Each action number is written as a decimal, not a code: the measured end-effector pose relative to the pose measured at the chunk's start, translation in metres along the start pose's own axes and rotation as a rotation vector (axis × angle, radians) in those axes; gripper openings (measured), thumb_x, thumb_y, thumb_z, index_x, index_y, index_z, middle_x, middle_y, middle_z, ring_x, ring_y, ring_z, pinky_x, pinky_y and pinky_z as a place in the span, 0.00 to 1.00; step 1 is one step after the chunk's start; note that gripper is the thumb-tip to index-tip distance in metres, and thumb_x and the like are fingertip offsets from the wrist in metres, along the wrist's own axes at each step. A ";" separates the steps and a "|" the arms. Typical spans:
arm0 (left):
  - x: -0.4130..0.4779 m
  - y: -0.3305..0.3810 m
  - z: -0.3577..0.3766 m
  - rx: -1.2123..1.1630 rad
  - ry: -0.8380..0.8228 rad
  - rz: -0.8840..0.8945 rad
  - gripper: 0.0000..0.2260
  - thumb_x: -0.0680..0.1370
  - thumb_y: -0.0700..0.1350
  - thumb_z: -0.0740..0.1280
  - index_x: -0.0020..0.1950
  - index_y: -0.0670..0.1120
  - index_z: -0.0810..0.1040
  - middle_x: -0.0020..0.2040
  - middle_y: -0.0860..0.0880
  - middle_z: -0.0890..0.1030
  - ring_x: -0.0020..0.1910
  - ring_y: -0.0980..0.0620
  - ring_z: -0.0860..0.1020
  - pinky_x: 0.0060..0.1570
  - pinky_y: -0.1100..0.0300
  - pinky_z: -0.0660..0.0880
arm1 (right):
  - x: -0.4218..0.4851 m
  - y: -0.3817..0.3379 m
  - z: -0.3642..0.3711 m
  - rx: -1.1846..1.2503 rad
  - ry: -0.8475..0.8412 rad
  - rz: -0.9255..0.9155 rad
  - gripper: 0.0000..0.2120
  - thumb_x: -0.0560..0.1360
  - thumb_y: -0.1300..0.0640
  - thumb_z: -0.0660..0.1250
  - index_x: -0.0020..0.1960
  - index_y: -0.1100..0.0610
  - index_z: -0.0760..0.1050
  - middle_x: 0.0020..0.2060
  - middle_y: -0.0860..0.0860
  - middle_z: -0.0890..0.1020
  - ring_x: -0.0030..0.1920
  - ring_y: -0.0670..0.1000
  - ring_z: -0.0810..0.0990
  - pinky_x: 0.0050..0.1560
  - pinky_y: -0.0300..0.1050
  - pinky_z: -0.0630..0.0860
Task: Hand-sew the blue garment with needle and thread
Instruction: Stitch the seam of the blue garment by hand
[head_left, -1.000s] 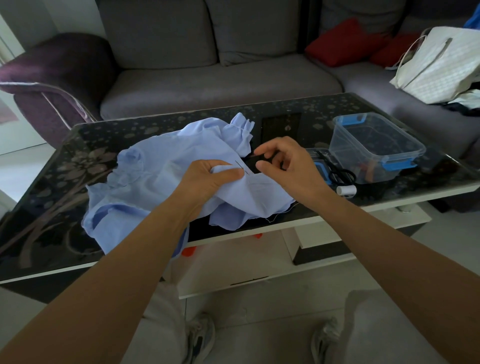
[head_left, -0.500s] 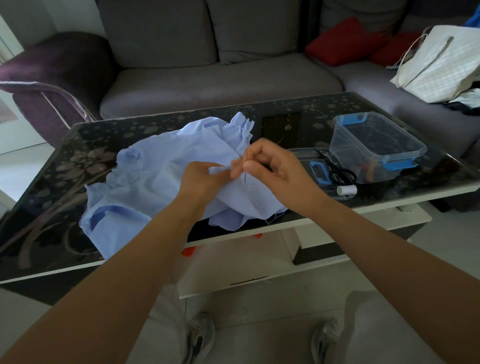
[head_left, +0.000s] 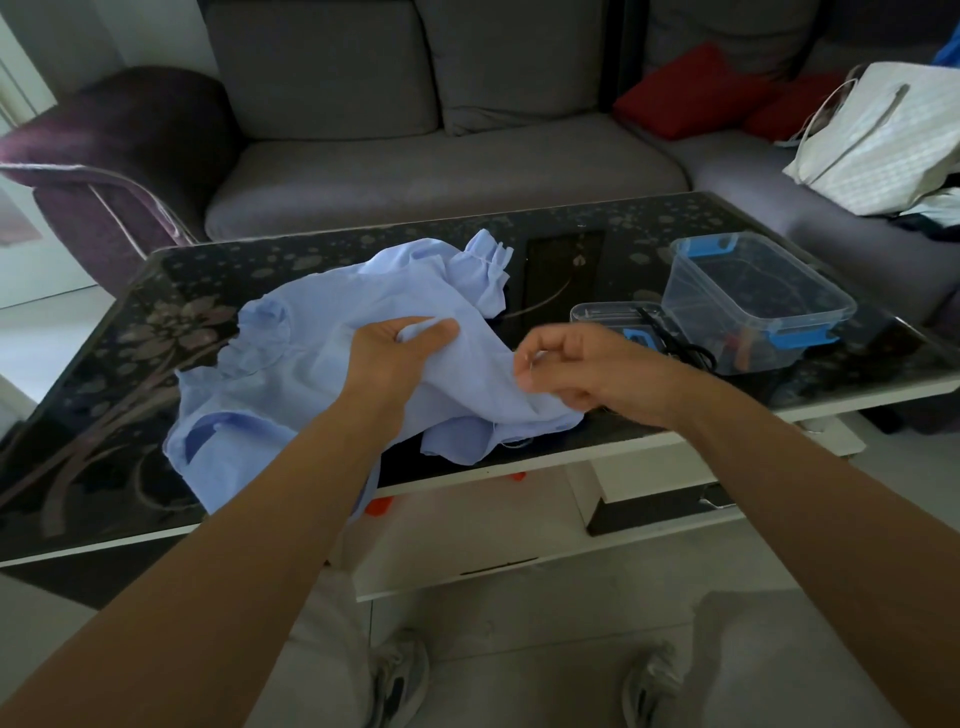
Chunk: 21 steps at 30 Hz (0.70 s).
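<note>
I watch thru the head cam. The blue garment (head_left: 311, 374) lies bunched up on the dark desk (head_left: 104, 415), close to the front edge. The left hand (head_left: 400, 353) sits on top of the garment, abt the middle. Its fingers (head_left: 441, 328) & thumb curl round a fold and grip it. The right hand (head_left: 582, 369) is at the garment's right edge. Its thumb & first finger are pressed together, pinching a thin shiny needle (head_left: 536, 358) that looks tiny & blurry. The other fingers are curled in. Right of the garment are black scissors (head_left: 685, 349), w/ a big clear box (head_left: 753, 301) w/ blue clips past them. Behind the garment, past the desk, is a grey sofa (head_left: 415, 171).
</note>
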<state>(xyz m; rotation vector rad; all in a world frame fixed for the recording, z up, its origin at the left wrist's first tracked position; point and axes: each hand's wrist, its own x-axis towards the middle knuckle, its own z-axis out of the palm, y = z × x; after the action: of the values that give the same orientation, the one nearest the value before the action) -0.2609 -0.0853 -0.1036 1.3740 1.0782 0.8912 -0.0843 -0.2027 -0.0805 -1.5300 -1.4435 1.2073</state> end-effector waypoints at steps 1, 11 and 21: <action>-0.001 0.000 0.000 -0.010 -0.018 -0.001 0.09 0.75 0.46 0.73 0.51 0.42 0.83 0.47 0.47 0.84 0.49 0.50 0.81 0.49 0.61 0.78 | 0.006 0.000 0.004 -0.033 0.168 -0.080 0.03 0.76 0.62 0.68 0.46 0.55 0.78 0.27 0.49 0.70 0.24 0.42 0.65 0.27 0.33 0.64; -0.002 0.000 0.007 0.006 -0.111 -0.042 0.13 0.74 0.48 0.74 0.52 0.40 0.84 0.49 0.43 0.85 0.53 0.44 0.82 0.57 0.51 0.79 | 0.047 0.012 0.034 -0.283 0.631 -0.268 0.06 0.71 0.51 0.75 0.43 0.52 0.80 0.33 0.53 0.80 0.29 0.45 0.72 0.36 0.44 0.74; 0.003 0.001 0.002 -0.093 -0.046 -0.105 0.07 0.72 0.47 0.76 0.44 0.45 0.85 0.49 0.44 0.85 0.53 0.43 0.82 0.59 0.47 0.78 | 0.014 -0.007 0.025 -0.435 -0.403 0.002 0.03 0.73 0.58 0.73 0.47 0.53 0.83 0.38 0.41 0.83 0.39 0.38 0.80 0.49 0.38 0.77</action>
<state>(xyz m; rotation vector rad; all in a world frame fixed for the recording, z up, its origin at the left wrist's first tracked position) -0.2584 -0.0829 -0.1032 1.2436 1.0512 0.8197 -0.1112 -0.1910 -0.0841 -1.6222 -2.0789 1.3145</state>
